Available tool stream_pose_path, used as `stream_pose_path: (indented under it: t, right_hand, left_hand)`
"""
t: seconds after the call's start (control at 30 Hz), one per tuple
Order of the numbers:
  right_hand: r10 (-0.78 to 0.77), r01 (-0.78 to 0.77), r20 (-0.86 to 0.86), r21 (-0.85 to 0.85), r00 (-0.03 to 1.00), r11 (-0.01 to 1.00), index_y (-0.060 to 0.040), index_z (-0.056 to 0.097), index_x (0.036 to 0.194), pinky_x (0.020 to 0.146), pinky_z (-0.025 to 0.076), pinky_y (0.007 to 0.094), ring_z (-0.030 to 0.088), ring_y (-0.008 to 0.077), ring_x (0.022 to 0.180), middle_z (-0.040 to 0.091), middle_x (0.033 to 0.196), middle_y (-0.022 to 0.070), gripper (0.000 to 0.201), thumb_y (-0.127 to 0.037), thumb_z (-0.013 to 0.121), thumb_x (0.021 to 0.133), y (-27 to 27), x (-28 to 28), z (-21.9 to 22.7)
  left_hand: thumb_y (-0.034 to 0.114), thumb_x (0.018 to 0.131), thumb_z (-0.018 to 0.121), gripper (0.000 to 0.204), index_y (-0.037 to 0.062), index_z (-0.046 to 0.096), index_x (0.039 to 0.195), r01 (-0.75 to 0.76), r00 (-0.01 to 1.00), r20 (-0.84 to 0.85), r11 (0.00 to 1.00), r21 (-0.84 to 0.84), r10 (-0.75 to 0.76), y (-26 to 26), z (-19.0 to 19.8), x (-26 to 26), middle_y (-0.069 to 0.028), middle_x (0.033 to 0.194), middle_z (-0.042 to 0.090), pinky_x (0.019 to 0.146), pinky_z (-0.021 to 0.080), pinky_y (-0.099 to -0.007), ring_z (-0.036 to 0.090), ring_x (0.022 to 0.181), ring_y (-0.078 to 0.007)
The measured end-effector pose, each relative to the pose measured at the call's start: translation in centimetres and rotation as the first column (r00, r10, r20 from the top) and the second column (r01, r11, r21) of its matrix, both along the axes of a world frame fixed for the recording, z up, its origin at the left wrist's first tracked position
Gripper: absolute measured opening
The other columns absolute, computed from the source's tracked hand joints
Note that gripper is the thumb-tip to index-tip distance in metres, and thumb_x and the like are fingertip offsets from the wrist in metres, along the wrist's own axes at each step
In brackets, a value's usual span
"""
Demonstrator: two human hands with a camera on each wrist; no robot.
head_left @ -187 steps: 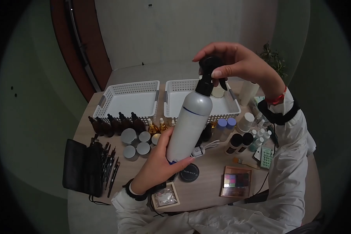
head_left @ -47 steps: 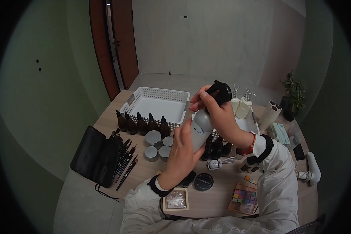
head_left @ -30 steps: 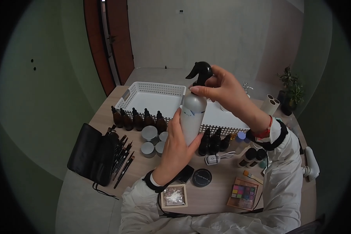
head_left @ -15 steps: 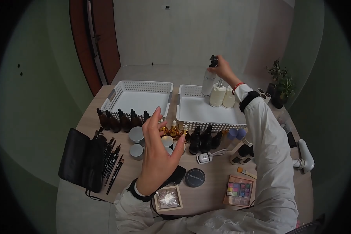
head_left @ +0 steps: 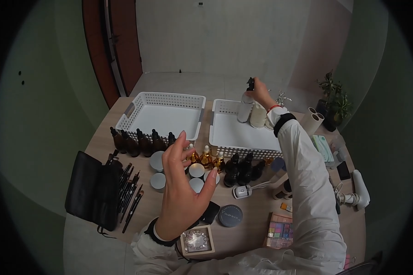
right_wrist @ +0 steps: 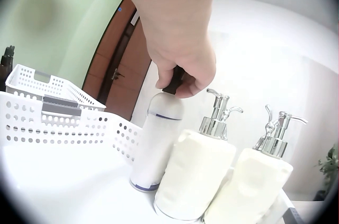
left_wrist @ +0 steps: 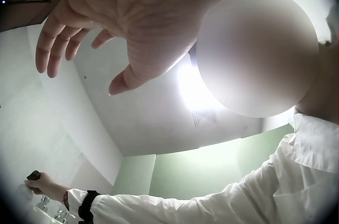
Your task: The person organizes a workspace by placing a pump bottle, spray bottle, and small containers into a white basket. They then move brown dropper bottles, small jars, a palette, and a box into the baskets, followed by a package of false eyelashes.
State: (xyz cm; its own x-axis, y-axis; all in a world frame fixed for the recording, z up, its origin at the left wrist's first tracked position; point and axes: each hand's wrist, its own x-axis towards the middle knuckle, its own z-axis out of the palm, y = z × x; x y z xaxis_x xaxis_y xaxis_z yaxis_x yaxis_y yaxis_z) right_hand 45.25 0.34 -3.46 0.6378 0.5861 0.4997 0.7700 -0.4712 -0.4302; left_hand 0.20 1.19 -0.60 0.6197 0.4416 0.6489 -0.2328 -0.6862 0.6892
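Note:
My right hand [right_wrist: 183, 49] grips the black trigger head of a white spray bottle [right_wrist: 156, 142] by its neck. The bottle stands upright inside the right white basket [head_left: 222, 137], beside two cream pump bottles [right_wrist: 196, 174] with silver pumps. In the head view, the same right hand [head_left: 261, 94] reaches far over the basket's back part. My left hand [head_left: 181, 192] hovers over the near table, fingers spread and thumb apart, holding nothing. Below and beyond it lie silver-lidded jars [head_left: 157, 180] and amber dropper bottles [head_left: 205, 160].
A second white basket [head_left: 165, 119] stands at the left. Dark dropper bottles [head_left: 131, 144], makeup brushes [head_left: 132, 204] and a black brush case [head_left: 94, 192] lie left. Nearer are a round black tin [head_left: 231, 215], an eyeshadow palette [head_left: 280, 229] and an eyelash curler-like white device [head_left: 242, 191].
The spray bottle, earlier held in both hands before me, has gone into the right basket in my right hand. My left hand has let go of it and stays over the table.

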Motion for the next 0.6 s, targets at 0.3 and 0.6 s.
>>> stream_pose_path:
  t: [0.3,0.6]
  right_hand:
    - [-0.044,0.043,-0.010,-0.042,0.999,0.998,0.0015,0.047,0.105,0.075,0.050,0.0414,0.063,0.0374,0.089,0.063,0.094,0.0227,0.055,-0.011,0.082,0.064,-0.60,0.80,0.50]
    - [-0.016,0.016,-0.036,0.000,0.999,1.000,0.0022,0.044,0.103,0.074,0.052,0.0440,0.063,0.0419,0.088,0.063,0.090,0.0259,0.060,-0.014,0.083,0.060,-0.58,0.53,0.62]
  left_hand:
    - [0.002,0.081,0.064,0.078,-0.0013,0.017,0.142,0.002,1.000,-0.018,1.000,-0.006,-0.002,-0.01,0.04,0.13,-0.0217,0.128,0.036,0.093,0.042,-0.0410,0.049,0.114,-0.0302]
    - [0.001,0.080,0.063,0.078,0.0008,0.017,0.143,-0.024,0.999,-0.028,1.000,0.001,0.024,-0.07,-0.20,0.18,-0.0189,0.130,0.038,0.093,0.042,-0.0395,0.050,0.115,-0.0275]
